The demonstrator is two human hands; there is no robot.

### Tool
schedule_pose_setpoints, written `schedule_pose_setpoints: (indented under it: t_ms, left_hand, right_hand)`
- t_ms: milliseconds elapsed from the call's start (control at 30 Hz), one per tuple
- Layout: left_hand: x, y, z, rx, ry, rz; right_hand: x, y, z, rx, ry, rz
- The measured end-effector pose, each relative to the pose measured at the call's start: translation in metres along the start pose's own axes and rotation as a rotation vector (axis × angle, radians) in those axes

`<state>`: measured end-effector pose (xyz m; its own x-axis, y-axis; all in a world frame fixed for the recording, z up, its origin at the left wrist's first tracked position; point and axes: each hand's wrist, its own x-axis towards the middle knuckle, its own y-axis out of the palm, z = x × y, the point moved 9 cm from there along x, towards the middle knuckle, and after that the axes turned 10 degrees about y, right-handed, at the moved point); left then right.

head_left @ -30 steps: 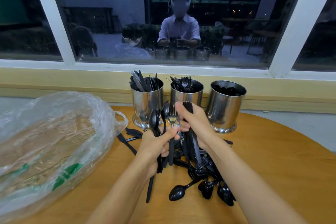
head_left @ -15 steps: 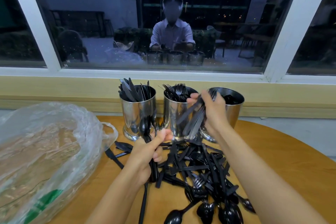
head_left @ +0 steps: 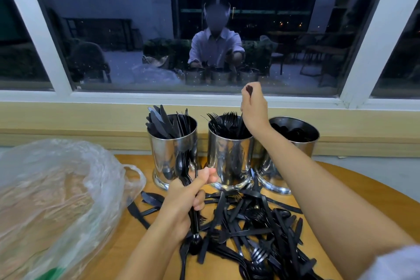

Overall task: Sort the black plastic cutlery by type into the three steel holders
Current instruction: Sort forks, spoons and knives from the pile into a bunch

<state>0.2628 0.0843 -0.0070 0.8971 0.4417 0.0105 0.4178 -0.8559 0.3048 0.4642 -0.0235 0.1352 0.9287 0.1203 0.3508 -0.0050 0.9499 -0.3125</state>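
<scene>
1. Left hand (head_left: 186, 198): fingers clenched round an upright bundle (head_left: 181, 166) of mixed black pieces, held just in front of the knife holder (head_left: 172, 150). This looks like a staging buffer that leaves the other hand free to pick by type.
2. Right hand (head_left: 253, 107): raised over the fork holder (head_left: 229, 157), fingers curled on a dark piece whose end pokes out of the top of the fist. I can't tell its type. The position suggests a drop into the forks.
3. Holders sit in a row beyond the loose pile (head_left: 250, 223): knives at 11 o'clock, forks at 12, spoon holder (head_left: 295, 134) at 1. All three are part-filled and the pile is still big, so a lot of sorting remains.
4. Plastic bag (head_left: 56, 200) sits at 9 o'clock from the pile, on the table (head_left: 352, 200).
5. Versus 0.5 s ago:
   - The right hand held a fanned bundle low, in front of the fork and spoon holders.
   - It's now higher, over the forks, and the fan is gone from view.
   - The left grip is unchanged.
</scene>
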Motion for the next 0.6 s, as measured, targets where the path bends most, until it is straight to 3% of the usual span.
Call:
schedule_pose_setpoints:
  t_ms: [100, 167, 267, 367, 433, 467, 533, 600]
  left_hand:
    - [0.002, 0.000, 0.003, -0.034, -0.025, 0.011]
    - [0.003, 0.002, 0.004, -0.068, -0.041, 0.021]
    - [0.002, 0.004, 0.003, -0.108, -0.062, 0.035]
    - [-0.003, 0.010, 0.000, -0.178, -0.104, 0.081]
    - [-0.012, 0.017, -0.002, -0.231, -0.143, 0.129]
    - [-0.017, 0.021, -0.004, -0.254, -0.161, 0.152]
    - [-0.029, 0.030, -0.006, -0.272, -0.180, 0.196]
    - [-0.044, 0.039, -0.009, -0.260, -0.191, 0.252]
  right_hand:
    - [-0.005, 0.033, -0.029, -0.417, 0.120, 0.258]
    - [-0.010, 0.041, -0.031, -0.794, 0.045, 0.333]
    - [-0.008, 0.042, -0.034, -0.960, 0.023, 0.425]
    - [-0.012, 0.021, -0.018, -0.826, -0.041, 0.356]
    - [-0.037, -0.002, 0.007, -0.548, -0.087, 0.264]
    - [-0.055, -0.007, 0.012, -0.389, -0.057, 0.312]
    - [-0.101, 0.003, 0.012, -0.128, 0.066, 0.579]
    - [-0.143, 0.013, 0.008, 0.008, 0.156, 0.772]
